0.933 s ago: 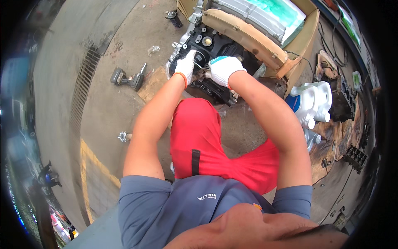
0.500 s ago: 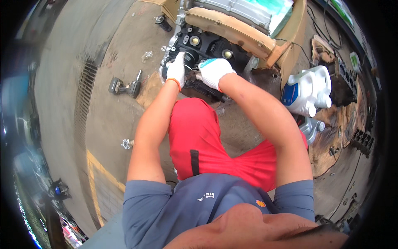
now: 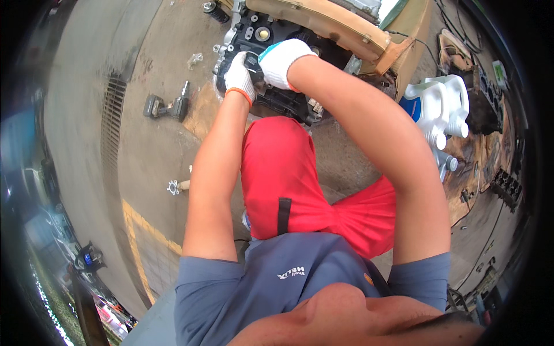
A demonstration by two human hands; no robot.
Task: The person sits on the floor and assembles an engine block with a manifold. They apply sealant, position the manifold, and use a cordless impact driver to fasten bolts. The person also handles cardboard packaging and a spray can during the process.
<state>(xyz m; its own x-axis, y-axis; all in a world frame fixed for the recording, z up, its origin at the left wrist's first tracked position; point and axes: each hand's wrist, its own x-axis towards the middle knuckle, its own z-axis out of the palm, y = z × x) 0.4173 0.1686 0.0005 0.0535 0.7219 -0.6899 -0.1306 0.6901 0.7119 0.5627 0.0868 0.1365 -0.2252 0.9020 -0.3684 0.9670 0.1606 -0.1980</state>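
An engine [image 3: 276, 104] with a black cover lies on the floor in front of my knees. A black, round, canister-like part [image 3: 252, 61] is at its near left side, between my two gloved hands. My left hand [image 3: 238, 76], in a white knit glove with an orange cuff, is closed against the part's left side. My right hand [image 3: 284, 62], gloved in white with blue-green at the fingers, curls over its right side. Its fingertips are largely hidden, as is the place where the part meets the engine.
Left of the engine lies a cordless power tool [image 3: 167, 106]; a dark spring-like part [image 3: 215, 12] is beyond it. A tan gasket-edged cover [image 3: 323, 22] overhangs the engine's far side. White jugs [image 3: 430, 106] and an engine block [image 3: 483, 104] stand at right. A floor grate [image 3: 113, 112] runs along the left.
My right hand has moved left, closer to my left hand and onto the black round part. The whole view has shifted, so the engine sits higher in the picture.
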